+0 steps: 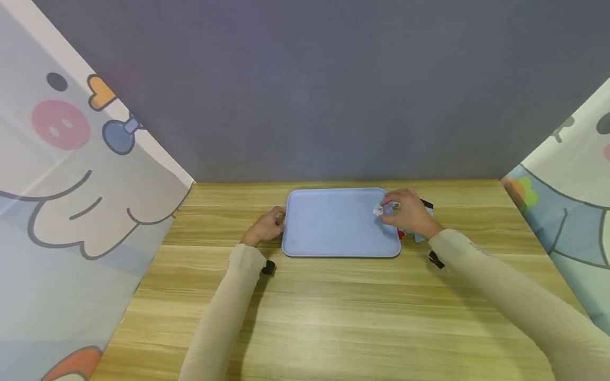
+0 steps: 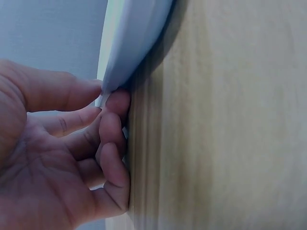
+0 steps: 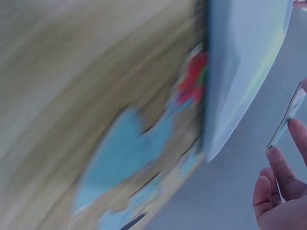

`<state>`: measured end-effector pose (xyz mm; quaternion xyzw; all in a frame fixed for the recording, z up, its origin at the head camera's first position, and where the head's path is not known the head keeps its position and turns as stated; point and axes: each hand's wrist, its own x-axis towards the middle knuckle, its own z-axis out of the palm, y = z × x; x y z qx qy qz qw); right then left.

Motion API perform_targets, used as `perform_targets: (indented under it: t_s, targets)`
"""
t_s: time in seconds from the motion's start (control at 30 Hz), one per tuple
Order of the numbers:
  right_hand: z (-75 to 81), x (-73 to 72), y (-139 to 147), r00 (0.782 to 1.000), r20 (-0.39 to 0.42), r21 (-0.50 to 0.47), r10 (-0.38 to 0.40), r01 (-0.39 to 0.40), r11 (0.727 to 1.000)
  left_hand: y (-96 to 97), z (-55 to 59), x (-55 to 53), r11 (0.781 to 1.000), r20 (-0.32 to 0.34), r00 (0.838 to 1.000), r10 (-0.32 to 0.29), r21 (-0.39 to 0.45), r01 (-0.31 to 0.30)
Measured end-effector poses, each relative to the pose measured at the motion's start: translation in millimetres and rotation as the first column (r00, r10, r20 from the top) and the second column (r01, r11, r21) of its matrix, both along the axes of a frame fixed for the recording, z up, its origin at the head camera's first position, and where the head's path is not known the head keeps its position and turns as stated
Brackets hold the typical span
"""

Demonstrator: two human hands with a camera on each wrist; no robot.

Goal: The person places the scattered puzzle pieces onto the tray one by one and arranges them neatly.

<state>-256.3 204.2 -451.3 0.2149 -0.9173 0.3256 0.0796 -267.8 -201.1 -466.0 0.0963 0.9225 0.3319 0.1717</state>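
Observation:
A light blue rectangular tray [image 1: 333, 222] with a raised rim lies toward the back of the wooden table. My left hand [image 1: 265, 226] is at its left end; in the left wrist view the thumb and fingers pinch the tray's rim [image 2: 125, 57]. My right hand [image 1: 411, 214] is over the tray's right end. Between thumb and fingertips it holds a small, thin, printed puzzle piece [image 1: 378, 210], seen nearly edge-on in the right wrist view. Several more flat light blue pieces [image 3: 124, 153], one with red and green print, lie just right of the tray, partly under my right hand.
A grey wall [image 1: 343, 106] rises behind the table's back edge. Cartoon-printed panels [image 1: 95, 201] stand at the left and right sides. Wooden tabletop [image 1: 352, 317] stretches in front of the tray. Small black strap parts [image 1: 269, 267] show by both wrists.

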Motion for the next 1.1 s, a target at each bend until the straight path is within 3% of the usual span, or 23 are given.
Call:
perform_targets:
  t_s: [0.23,0.57,0.8,1.1]
  targets:
    - [9.7,-2.3,-43.3,0.996,0.077,-0.009,0.044,-0.043,0.999,-2.6,-0.8,1.1,1.000,-0.015,1.000,0.003,-0.001,-0.003]
    - [2.6,-19.3,-87.5,0.983,0.153,-0.018,0.098,-0.097,0.995,-0.4,-0.6,1.4,1.000,-0.032,0.999,0.011,-0.017,-0.012]
    - [-10.5,-33.2,-115.4,0.979,0.132,-0.020,0.156,-0.155,0.988,2.5,0.2,1.0,1.000,-0.018,1.000,0.009,-0.018,-0.009]
    - [-6.4,-47.3,-154.0,0.973,0.139,-0.010,0.183,-0.183,0.983,1.6,4.3,0.8,0.999,0.006,0.999,0.036,-0.010,-0.036]
